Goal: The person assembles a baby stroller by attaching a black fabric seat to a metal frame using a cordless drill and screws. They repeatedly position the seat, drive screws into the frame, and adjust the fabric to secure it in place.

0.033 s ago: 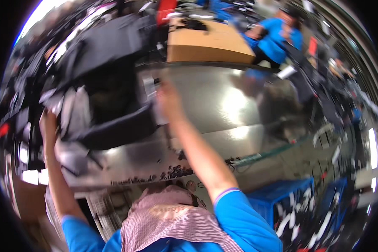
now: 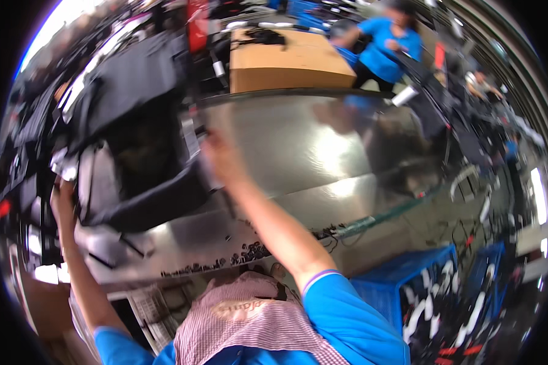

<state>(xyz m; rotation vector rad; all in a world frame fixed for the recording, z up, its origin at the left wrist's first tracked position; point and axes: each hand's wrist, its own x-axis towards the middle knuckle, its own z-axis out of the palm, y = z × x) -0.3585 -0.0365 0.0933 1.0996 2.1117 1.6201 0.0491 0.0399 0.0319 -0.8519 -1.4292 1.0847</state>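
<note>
A large black fabric piece, bag-like with a dark hollow and a padded front edge, lies at the left of a shiny metal table. My left hand is closed at its left side, beside a pale, shiny patch. At the right side my right hand, blurred by motion, appears to grip the edge near a light grey strip. My right fingertips are smeared. Dark straps hang from the near side of the fabric piece.
Small black parts lie along the table's near edge. A cardboard box stands beyond the table. A blue crate is at the lower right. A co-worker in blue is at the far right. Black fabric is heaped at far left.
Both hands and the black fabric piece have moved left and slightly nearer. The whole view has also shifted a little.
</note>
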